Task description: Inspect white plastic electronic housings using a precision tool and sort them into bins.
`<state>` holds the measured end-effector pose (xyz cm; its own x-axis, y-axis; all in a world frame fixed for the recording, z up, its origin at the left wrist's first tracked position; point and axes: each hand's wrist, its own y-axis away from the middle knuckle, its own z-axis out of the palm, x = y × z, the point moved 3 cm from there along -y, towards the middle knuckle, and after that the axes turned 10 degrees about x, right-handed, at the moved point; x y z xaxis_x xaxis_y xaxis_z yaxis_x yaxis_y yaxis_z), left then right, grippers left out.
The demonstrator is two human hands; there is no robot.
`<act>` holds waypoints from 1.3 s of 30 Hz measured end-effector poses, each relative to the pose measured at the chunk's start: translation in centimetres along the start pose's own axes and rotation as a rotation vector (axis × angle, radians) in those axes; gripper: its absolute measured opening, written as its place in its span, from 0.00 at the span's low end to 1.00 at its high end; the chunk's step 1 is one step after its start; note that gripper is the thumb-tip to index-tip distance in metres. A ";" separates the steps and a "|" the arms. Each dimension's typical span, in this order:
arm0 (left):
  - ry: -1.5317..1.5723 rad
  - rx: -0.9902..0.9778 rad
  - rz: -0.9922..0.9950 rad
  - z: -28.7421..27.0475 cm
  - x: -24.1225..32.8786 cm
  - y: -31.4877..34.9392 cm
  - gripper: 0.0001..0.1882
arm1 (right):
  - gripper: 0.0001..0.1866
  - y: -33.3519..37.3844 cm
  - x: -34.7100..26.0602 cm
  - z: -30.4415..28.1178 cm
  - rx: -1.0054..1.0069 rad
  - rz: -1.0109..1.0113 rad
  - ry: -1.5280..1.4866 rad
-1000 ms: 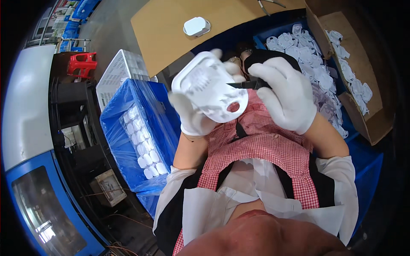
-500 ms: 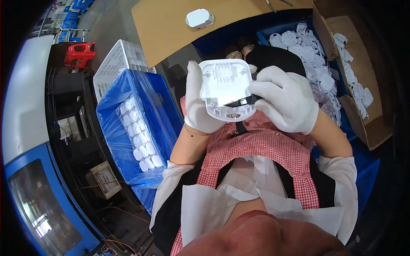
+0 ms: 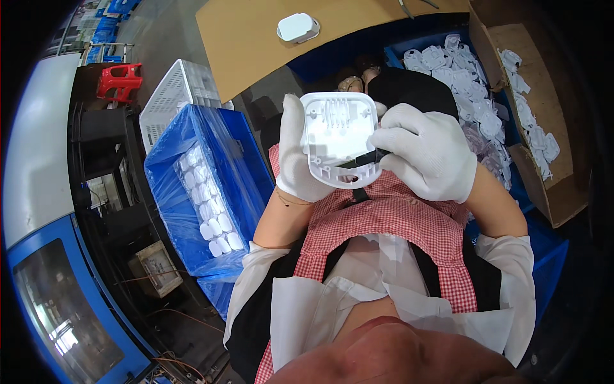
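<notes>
A white plastic housing (image 3: 338, 137) with rounded corners is held up in front of me, its hollow inside facing up, with ribs at the far end and small posts near the close end. My left hand (image 3: 299, 153), in a white knit glove, grips its left side with the thumb along the edge. My gloved right hand (image 3: 425, 150) pinches a slim dark blade-like tool (image 3: 364, 159), which lies across the housing's near inner edge. Fingers hide the tool's rear part, so its exact kind is unclear. The right fingertips are close against the housing's right rim.
A cardboard sheet (image 3: 256, 38) ahead bears another white housing (image 3: 298, 28). To the left, a blue-lined crate (image 3: 163, 173) holds rows of white parts, beside a white basket (image 3: 153, 118) and a machine (image 3: 38, 243). White parts (image 3: 473, 83) fill a bin at right, beside a cardboard box (image 3: 563, 185).
The housing has dropped slightly toward me and tilted a little. The dark tool's shiny face has turned darker as its angle shifted. Both hands keep their grip.
</notes>
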<state>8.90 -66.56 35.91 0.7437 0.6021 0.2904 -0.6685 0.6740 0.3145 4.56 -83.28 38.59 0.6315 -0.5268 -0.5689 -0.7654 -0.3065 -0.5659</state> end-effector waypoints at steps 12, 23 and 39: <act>-0.078 0.014 0.144 0.1 0.4 0.0 0.51 | 0.20 0.2 -0.3 0.2 0.070 0.070 0.012; -0.405 -0.081 0.310 0.5 1.5 -0.5 0.55 | 0.14 -0.3 1.0 0.8 0.160 0.159 -0.182; -0.872 0.073 0.515 -0.5 0.8 -0.9 0.45 | 0.10 -1.5 2.0 2.7 -0.005 0.383 -0.318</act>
<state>10.09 -66.45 35.46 0.1203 0.2703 0.9552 -0.9269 0.3753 0.0105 7.28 -81.74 36.74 0.3103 -0.3346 -0.8898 -0.9500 -0.1423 -0.2778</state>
